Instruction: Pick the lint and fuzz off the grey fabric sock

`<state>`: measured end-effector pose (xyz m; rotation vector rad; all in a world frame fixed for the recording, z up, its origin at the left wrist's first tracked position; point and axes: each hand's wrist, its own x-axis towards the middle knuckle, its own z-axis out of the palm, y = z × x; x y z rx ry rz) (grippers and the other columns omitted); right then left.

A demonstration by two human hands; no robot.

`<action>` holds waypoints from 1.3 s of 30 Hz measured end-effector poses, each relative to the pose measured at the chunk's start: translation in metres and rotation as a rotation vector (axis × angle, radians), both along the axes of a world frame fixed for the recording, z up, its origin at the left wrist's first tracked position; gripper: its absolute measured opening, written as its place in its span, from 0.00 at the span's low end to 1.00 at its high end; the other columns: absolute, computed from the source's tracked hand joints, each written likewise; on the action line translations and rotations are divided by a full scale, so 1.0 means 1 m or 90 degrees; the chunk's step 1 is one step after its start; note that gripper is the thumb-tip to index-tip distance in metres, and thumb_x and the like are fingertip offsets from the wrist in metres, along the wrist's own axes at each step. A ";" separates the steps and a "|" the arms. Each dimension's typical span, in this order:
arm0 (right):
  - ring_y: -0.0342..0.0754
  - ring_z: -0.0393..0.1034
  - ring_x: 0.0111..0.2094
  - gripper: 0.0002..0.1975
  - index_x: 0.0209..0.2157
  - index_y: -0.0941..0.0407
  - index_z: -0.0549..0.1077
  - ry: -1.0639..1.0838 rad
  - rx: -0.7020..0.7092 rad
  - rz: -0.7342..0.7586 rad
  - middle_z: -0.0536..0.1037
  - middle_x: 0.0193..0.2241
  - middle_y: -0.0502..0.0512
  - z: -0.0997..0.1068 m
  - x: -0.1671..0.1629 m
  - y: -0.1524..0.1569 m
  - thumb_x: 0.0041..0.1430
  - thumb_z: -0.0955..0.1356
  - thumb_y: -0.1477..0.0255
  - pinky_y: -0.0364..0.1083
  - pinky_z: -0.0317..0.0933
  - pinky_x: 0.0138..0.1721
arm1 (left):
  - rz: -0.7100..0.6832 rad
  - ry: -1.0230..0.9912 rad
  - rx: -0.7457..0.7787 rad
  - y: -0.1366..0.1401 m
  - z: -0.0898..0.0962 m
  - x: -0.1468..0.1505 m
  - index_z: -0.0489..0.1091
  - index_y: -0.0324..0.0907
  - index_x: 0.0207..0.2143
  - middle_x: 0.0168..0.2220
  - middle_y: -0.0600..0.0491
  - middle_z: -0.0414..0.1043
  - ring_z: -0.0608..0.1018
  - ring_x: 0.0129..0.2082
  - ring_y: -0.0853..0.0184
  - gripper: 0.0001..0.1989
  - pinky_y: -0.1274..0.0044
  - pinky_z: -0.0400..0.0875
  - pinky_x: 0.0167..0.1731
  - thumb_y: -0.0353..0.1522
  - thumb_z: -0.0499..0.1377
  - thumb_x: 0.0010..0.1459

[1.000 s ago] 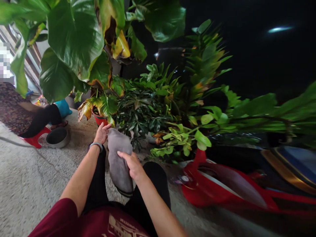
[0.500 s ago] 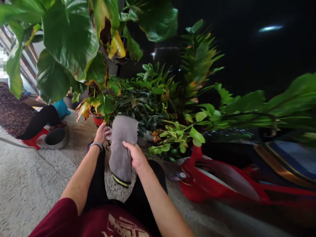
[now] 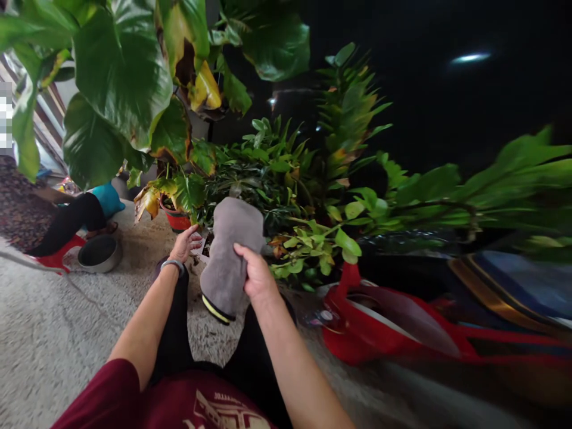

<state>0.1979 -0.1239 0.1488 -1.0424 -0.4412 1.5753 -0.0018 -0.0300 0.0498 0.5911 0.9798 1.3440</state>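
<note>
A grey folded cloth (image 3: pixel 232 256) with black and yellow edging is held in my right hand (image 3: pixel 260 275), the thumb lying across its face. It hangs over the gap between my knees, tilted to the right at its top. To the left of the cloth, my left hand (image 3: pixel 185 245) is empty, its fingers apart and stretched toward the plants. A bracelet (image 3: pixel 175 265) circles the left wrist. Just beyond that hand stands a red pot (image 3: pixel 176 219) with a leafy plant. Part of a pale perforated thing (image 3: pixel 204 245) shows behind the cloth.
Large-leaved plants (image 3: pixel 125 71) overhang the front left, with lower bushy plants (image 3: pixel 268 161) ahead. A red bag-like thing (image 3: pixel 379 322) lies at right. On the left, another person (image 3: pixel 27 208) sits on a red stool (image 3: pixel 60 253) near a grey basin (image 3: pixel 99 253).
The cloth has shifted up and right with my right hand, and its top leans further right. My left hand stays nearly where it was. The view has turned slightly right.
</note>
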 end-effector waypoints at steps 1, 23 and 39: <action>0.58 0.79 0.25 0.14 0.25 0.54 0.79 0.000 -0.034 0.033 0.82 0.22 0.56 -0.007 -0.006 -0.005 0.32 0.78 0.67 0.54 0.75 0.31 | -0.004 0.001 -0.001 0.000 -0.001 0.000 0.78 0.42 0.48 0.46 0.46 0.77 0.77 0.35 0.66 0.18 0.77 0.71 0.32 0.40 0.64 0.57; 0.57 0.78 0.23 0.12 0.24 0.56 0.80 -0.012 -0.107 0.031 0.81 0.20 0.55 -0.041 0.015 -0.043 0.34 0.79 0.68 0.51 0.74 0.29 | 0.008 0.020 0.015 0.003 -0.007 -0.007 0.78 0.38 0.43 0.50 0.43 0.76 0.77 0.35 0.65 0.17 0.76 0.72 0.30 0.41 0.66 0.55; 0.56 0.78 0.24 0.12 0.24 0.55 0.79 -0.009 -0.104 -0.065 0.82 0.20 0.54 -0.037 -0.004 -0.020 0.31 0.78 0.70 0.54 0.75 0.32 | 0.002 0.009 0.010 0.007 -0.012 -0.011 0.78 0.38 0.45 0.49 0.42 0.77 0.76 0.36 0.65 0.20 0.75 0.71 0.33 0.42 0.65 0.56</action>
